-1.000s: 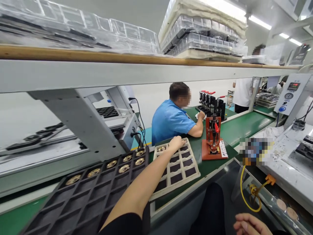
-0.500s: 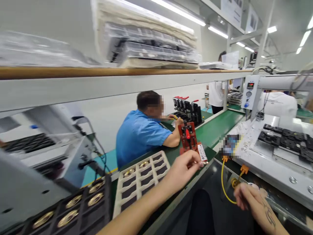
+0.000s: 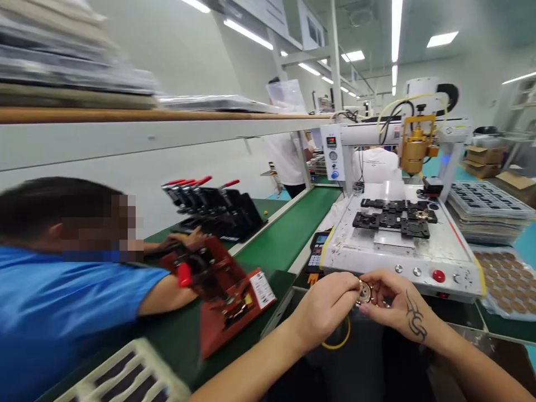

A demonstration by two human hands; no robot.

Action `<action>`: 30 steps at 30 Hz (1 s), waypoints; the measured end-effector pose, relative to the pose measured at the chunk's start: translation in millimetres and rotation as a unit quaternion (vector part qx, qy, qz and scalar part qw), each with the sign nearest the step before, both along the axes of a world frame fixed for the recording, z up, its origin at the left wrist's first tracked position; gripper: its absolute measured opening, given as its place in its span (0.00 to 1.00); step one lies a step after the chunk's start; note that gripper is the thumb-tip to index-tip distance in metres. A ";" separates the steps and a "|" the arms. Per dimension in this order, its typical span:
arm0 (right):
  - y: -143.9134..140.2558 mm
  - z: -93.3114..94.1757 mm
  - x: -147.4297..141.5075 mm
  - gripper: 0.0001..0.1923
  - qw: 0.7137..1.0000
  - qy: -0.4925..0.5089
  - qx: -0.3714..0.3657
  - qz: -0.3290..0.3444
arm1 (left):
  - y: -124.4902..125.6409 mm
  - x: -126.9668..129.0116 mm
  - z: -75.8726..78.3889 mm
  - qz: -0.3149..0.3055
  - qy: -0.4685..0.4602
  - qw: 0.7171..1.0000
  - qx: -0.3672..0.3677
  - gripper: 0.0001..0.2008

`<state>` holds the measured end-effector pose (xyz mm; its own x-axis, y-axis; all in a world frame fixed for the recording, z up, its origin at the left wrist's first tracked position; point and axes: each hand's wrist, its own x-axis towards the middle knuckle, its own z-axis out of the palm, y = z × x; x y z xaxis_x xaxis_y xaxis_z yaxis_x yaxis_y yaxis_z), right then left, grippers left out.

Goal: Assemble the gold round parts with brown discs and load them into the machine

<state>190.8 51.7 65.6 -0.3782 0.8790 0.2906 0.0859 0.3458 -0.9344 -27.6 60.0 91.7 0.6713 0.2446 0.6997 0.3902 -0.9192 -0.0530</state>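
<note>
Both hands meet in front of me around a round gold-coloured metal part (image 3: 365, 291). The fingers of my left hand (image 3: 324, 307) are closed at its left edge. From the other side, my right hand (image 3: 393, 298) grips it between thumb and fingers, which partly cover it. The nearest equipment is a white bench machine (image 3: 402, 259) just beyond my hands, with black fixtures (image 3: 391, 218) on its bed. One fixture at the right of that bed carries a shiny piece. A yellow cable (image 3: 341, 339) loops below my left hand.
Left of me stands a red toggle-clamp fixture (image 3: 226, 312), close to a co-worker's blue sleeve (image 3: 96, 301). A cream tray (image 3: 138, 357) sits at lower left. Beyond are a green conveyor belt (image 3: 288, 231) and a keypad unit (image 3: 318, 249). Stacked trays (image 3: 489, 206) and brown discs (image 3: 505, 279) lie right.
The view has swung right. My left hand has left the spot beside the red fixture and come together with my right hand, which has risen from near the yellow cable to the gold part.
</note>
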 end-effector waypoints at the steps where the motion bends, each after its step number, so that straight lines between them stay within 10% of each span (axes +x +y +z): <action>1: 2.2 -1.5 10.0 0.18 1.000 -0.012 0.008 -0.017 | 5.4 11.0 -0.6 -0.009 0.004 1.000 -0.011 0.11; 8: 28.3 -8.1 114.3 0.19 0.968 -0.053 0.043 -0.242 | 100.5 92.5 27.5 0.001 0.020 0.981 -0.193 0.28; 17: 4.1 21.7 190.1 0.19 0.932 -0.079 0.097 -0.341 | 250.1 232.1 66.1 0.111 0.197 0.919 -0.323 0.16; 23: -3.4 20.2 223.7 0.21 0.917 -0.070 0.100 -0.379 | 276.6 255.7 65.8 0.132 0.263 0.889 -0.350 0.16; 30: 92.4 28.4 223.4 0.22 0.929 -0.116 0.118 -0.331 | 260.6 249.3 76.1 0.095 0.162 0.915 -0.356 0.11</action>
<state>414.2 144.1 94.0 0.1452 0.8631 0.4837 0.5423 0.3394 -0.7686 221.8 320.6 167.7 0.7127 0.6958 0.0891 0.6168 -0.6821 0.3927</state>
